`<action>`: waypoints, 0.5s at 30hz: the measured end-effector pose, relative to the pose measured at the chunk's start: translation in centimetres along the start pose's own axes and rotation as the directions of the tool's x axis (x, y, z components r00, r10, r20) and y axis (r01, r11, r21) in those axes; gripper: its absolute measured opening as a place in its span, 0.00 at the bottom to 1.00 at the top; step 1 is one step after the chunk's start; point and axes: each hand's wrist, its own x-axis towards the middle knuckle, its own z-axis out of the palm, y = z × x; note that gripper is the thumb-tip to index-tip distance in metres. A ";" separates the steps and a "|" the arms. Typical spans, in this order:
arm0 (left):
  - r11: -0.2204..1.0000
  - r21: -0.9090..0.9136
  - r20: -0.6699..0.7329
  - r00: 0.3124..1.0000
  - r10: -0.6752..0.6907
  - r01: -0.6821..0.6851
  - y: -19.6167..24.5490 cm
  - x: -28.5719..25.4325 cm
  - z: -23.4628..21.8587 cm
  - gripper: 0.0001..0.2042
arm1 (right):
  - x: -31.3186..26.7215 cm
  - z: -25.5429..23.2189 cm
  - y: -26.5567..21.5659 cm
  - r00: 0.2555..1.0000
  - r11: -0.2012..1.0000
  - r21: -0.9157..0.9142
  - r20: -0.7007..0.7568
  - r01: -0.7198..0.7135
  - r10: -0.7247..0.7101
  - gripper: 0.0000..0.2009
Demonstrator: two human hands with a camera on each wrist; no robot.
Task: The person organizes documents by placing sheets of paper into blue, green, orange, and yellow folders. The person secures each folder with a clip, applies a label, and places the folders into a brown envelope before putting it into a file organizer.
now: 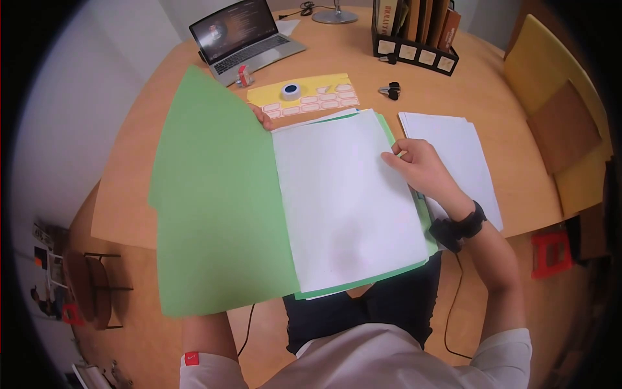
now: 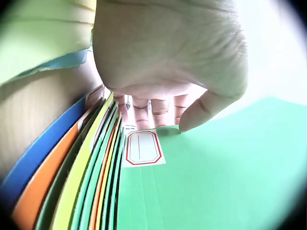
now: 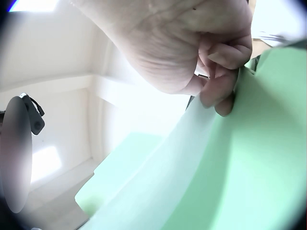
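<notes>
A green folder (image 1: 220,214) is spread in front of me with its cover turned to the left and white paper (image 1: 350,201) on the right side. My left hand (image 1: 262,118) holds the folder from behind, mostly hidden by the cover. The left wrist view shows its thumb on green card beside a red-bordered label (image 2: 143,147), next to a layered stack of coloured folders (image 2: 79,177). At the paper's right edge, my right hand (image 1: 421,165) pinches the sheet between thumb and curled fingers. Green card lies beside the paper in the right wrist view.
More white sheets (image 1: 457,149) lie right of the folder. Beyond it are a label sheet (image 1: 330,100) with a round white roll (image 1: 291,91), a black clip (image 1: 390,91), a laptop (image 1: 259,58) and a black file rack (image 1: 414,55). A yellow folder (image 1: 551,84) stands at far right.
</notes>
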 end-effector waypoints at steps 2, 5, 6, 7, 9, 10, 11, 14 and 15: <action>1.000 0.030 -0.023 1.000 0.006 -0.005 0.2 -0.2 0.9 0.13 | -0.2 0.0 -0.5 1.000 0.999 0.021 0.017 -0.026 0.026 0.16; 0.998 0.063 -0.047 0.999 0.013 -0.010 0.5 -0.4 2.0 0.14 | -0.7 -0.3 -1.7 0.997 0.998 0.013 0.051 -0.057 0.056 0.17; 0.997 0.075 -0.052 0.999 0.010 -0.006 0.5 -0.4 2.3 0.14 | -0.7 -0.5 -1.9 1.000 0.995 -0.101 0.022 0.002 0.000 0.18; 0.996 0.086 -0.060 0.998 0.010 -0.004 0.4 -0.4 2.4 0.14 | -0.7 -0.6 -2.0 0.998 0.975 -0.216 -0.001 0.056 -0.057 0.18; 0.993 0.114 -0.068 0.998 0.005 0.003 0.2 -0.4 2.7 0.14 | -0.4 -1.1 -2.0 0.990 0.925 -0.363 -0.033 0.113 -0.134 0.19; 0.991 0.134 -0.071 0.997 -0.002 0.011 0.1 -0.3 2.8 0.14 | -0.2 -1.3 -1.9 0.987 0.911 -0.395 -0.050 0.120 -0.152 0.19; 0.987 0.159 -0.070 0.998 -0.010 0.021 0.1 -0.1 2.9 0.14 | 0.2 -1.5 -1.8 0.983 0.895 -0.427 -0.065 0.127 -0.171 0.19; 0.969 0.238 -0.052 0.997 -0.053 0.064 0.0 0.0 2.9 0.14 | 2.2 -2.5 -0.4 0.934 0.852 -0.487 -0.175 0.194 -0.313 0.17; 0.954 0.287 -0.010 0.996 -0.086 0.085 0.1 0.0 2.6 0.12 | 3.4 -3.1 0.3 0.936 0.852 -0.492 -0.179 0.181 -0.302 0.15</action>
